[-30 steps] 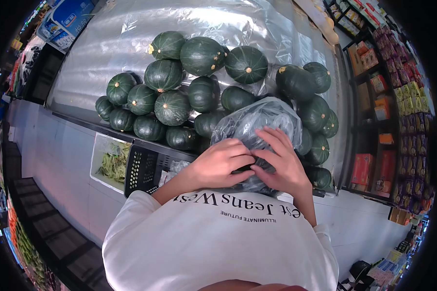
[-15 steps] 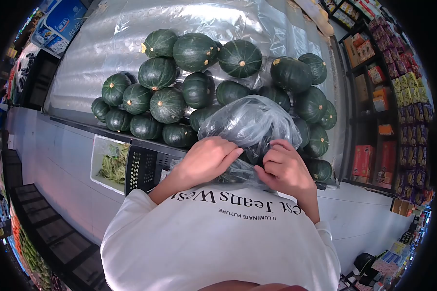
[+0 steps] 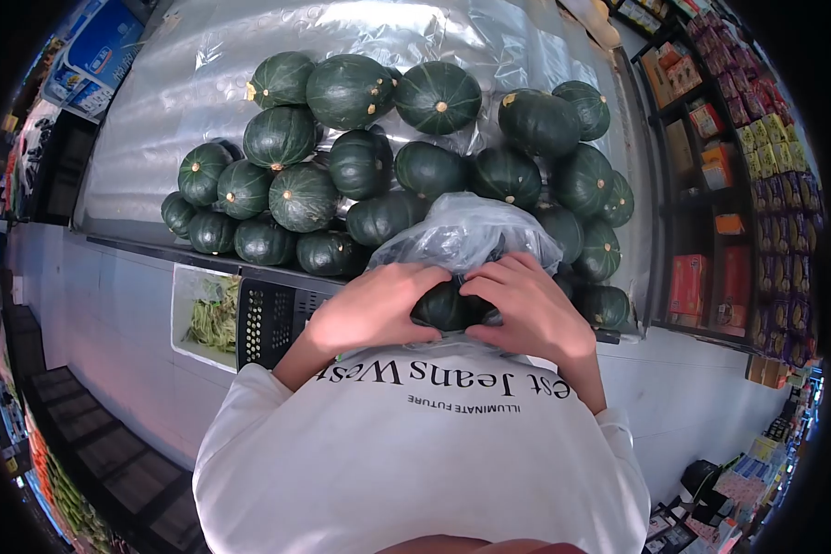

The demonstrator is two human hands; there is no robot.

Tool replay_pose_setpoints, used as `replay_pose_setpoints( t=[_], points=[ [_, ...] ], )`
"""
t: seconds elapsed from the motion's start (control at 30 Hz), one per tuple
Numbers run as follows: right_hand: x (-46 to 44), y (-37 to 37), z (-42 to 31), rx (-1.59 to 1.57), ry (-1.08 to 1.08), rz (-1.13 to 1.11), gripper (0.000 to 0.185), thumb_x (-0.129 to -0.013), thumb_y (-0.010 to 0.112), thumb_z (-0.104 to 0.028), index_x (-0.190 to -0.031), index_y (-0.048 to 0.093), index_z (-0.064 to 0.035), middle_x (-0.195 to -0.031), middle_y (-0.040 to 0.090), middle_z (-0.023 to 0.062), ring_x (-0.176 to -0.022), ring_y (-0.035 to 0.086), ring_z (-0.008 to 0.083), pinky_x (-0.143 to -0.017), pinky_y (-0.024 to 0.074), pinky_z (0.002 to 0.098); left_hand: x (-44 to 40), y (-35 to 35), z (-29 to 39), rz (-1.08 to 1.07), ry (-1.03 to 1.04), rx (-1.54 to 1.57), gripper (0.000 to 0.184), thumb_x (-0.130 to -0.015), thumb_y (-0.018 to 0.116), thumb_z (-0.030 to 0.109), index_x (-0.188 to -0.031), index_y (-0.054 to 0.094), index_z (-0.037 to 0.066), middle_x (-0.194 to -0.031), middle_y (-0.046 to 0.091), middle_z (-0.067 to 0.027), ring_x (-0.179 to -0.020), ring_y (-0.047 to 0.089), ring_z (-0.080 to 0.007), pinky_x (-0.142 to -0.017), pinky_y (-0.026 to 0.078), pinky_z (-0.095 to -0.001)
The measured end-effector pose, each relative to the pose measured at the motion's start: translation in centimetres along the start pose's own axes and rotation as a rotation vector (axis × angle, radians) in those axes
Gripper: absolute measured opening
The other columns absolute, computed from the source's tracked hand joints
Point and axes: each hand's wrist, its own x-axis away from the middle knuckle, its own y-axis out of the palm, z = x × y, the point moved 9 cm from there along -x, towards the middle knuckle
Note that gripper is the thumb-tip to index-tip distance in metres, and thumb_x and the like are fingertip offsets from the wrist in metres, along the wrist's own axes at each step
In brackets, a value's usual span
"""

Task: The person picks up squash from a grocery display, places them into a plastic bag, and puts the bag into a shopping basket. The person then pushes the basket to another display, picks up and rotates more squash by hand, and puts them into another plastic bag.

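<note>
Close to the front of my body, a clear plastic bag point(image 3: 462, 222) bunches up between my hands. Inside the bag's opening a dark green pumpkin point(image 3: 441, 307) shows. My left hand point(image 3: 379, 305) grips the bag on the left side, with the thumb against the pumpkin's lower edge. From the right, my right hand point(image 3: 531, 305) curls its fingers over the bag's edge at the top of the opening. Both thumbs lie near the bottom of the opening. Part of the pumpkin is hidden behind my fingers and the bag's folds.
Several more dark green pumpkins point(image 3: 305, 197) lie in rows on a foil-covered display stand point(image 3: 157, 175). Below the stand's front edge are a white crate of greens point(image 3: 210, 314) and a black perforated crate point(image 3: 266, 323). Shelves of packaged goods point(image 3: 711, 231) stand at the right.
My hands have pulled the bag's edge back, and the pumpkin inside shows more between them. My right hand has turned inward, and the bag's puffed top sits lower.
</note>
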Motion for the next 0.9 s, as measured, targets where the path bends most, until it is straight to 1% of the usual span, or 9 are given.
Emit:
replay_pose_setpoints(
  t=[0.03, 0.13, 0.2, 0.3, 0.47, 0.5, 0.6, 0.8, 0.9],
  points=[
    [-0.1, 0.1, 0.0, 0.005, 0.018, -0.004, 0.041, -0.063, 0.079, -0.016, -0.1, 0.062, -0.007, -0.1, 0.06, 0.0045, -0.096, 0.055, 0.0238, -0.092, 0.0372, 0.0365, 0.0, 0.3, -0.1, -0.011, -0.015, -0.012, 0.064, -0.065, 0.077, 0.023, -0.122, 0.053, 0.005, -0.106, 0.061, -0.0178, -0.092, 0.062, -0.0368, -0.078, 0.051, -0.0429],
    [-0.2, 0.5, 0.1, 0.019, 0.051, -0.009, 0.048, -0.062, 0.08, -0.019, -0.105, 0.062, -0.0064, -0.104, 0.06, 0.0052, -0.101, 0.053, 0.0245, -0.093, 0.0368, 0.0369, -0.2, 0.9, -0.1, -0.099, -0.126, -0.086, 0.071, -0.062, 0.077, 0.026, -0.125, 0.05, 0.007, -0.11, 0.059, -0.0182, -0.094, 0.061, -0.0371, -0.081, 0.05, -0.0444],
    [-0.1, 0.7, 0.1, 0.023, 0.053, 0.002, 0.053, -0.059, 0.082, -0.021, -0.106, 0.063, -0.0062, -0.108, 0.06, 0.0051, -0.104, 0.052, 0.0253, -0.094, 0.0368, 0.0369, -0.2, 0.9, -0.1, -0.091, -0.136, -0.103, 0.07, -0.061, 0.077, 0.027, -0.123, 0.051, 0.007, -0.108, 0.06, -0.0179, -0.095, 0.061, -0.0372, -0.081, 0.05, -0.0443],
    [0.1, 0.9, -0.1, 0.047, 0.033, 0.023, 0.048, -0.063, 0.079, -0.02, -0.105, 0.062, -0.0046, -0.107, 0.058, 0.0067, -0.104, 0.051, 0.0258, -0.093, 0.0363, 0.0368, -0.1, 1.1, -0.3, -0.07, -0.126, -0.112, 0.069, -0.061, 0.077, 0.027, -0.122, 0.053, 0.006, -0.107, 0.06, -0.0177, -0.094, 0.061, -0.0372, -0.08, 0.05, -0.0442],
    [0.5, 1.4, 0.0, 0.061, 0.06, 0.042, 0.046, -0.062, 0.079, -0.022, -0.102, 0.063, -0.0036, -0.104, 0.057, 0.008, -0.104, 0.05, 0.026, -0.094, 0.0361, 0.0364, -0.1, 1.4, -0.4, -0.083, -0.136, -0.163, 0.066, -0.06, 0.078, 0.027, -0.117, 0.055, 0.006, -0.103, 0.061, -0.0161, -0.092, 0.062, -0.0359, -0.078, 0.05, -0.0434],
    [0.6, 1.5, -0.1, 0.066, 0.058, 0.054, 0.046, -0.062, 0.079, -0.022, -0.101, 0.063, -0.0037, -0.104, 0.056, 0.0082, -0.104, 0.049, 0.026, -0.094, 0.0359, 0.0364, 0.0, 1.5, -0.6, -0.066, -0.134, -0.158, 0.066, -0.058, 0.08, 0.027, -0.115, 0.056, 0.007, -0.103, 0.061, -0.0145, -0.089, 0.062, -0.0352, -0.077, 0.05, -0.0429],
    [0.8, 1.5, -0.1, 0.083, 0.047, 0.093, 0.045, -0.063, 0.079, -0.023, -0.1, 0.063, -0.0039, -0.104, 0.055, 0.0087, -0.104, 0.048, 0.0264, -0.093, 0.0358, 0.0367, 0.5, 1.2, -0.1, 0.036, -0.119, -0.164, 0.061, -0.056, 0.081, 0.024, -0.109, 0.056, 0.007, -0.103, 0.061, -0.0113, -0.085, 0.063, -0.0338, -0.073, 0.051, -0.0425],
    [1.0, 2.0, -0.4, 0.096, 0.049, 0.121, 0.041, -0.062, 0.078, -0.026, -0.094, 0.063, -0.005, -0.099, 0.054, 0.0088, -0.1, 0.047, 0.0276, -0.088, 0.0358, 0.0373, 1.0, 1.0, 1.7, 0.063, -0.054, -0.187, 0.049, -0.057, 0.082, 0.019, -0.096, 0.053, 0.008, -0.102, 0.059, -0.0056, -0.077, 0.063, -0.0312, -0.062, 0.051, -0.041],
    [0.8, 2.1, -0.6, 0.132, 0.051, 0.176, 0.044, -0.06, 0.078, -0.028, -0.094, 0.063, -0.0056, -0.095, 0.054, 0.0087, -0.097, 0.048, 0.0276, -0.086, 0.0362, 0.0375, 1.1, 0.9, 2.2, 0.104, -0.026, -0.212, 0.048, -0.057, 0.082, 0.019, -0.095, 0.053, 0.008, -0.102, 0.059, -0.005, -0.075, 0.063, -0.031, -0.061, 0.051, -0.0406]
  ],
)
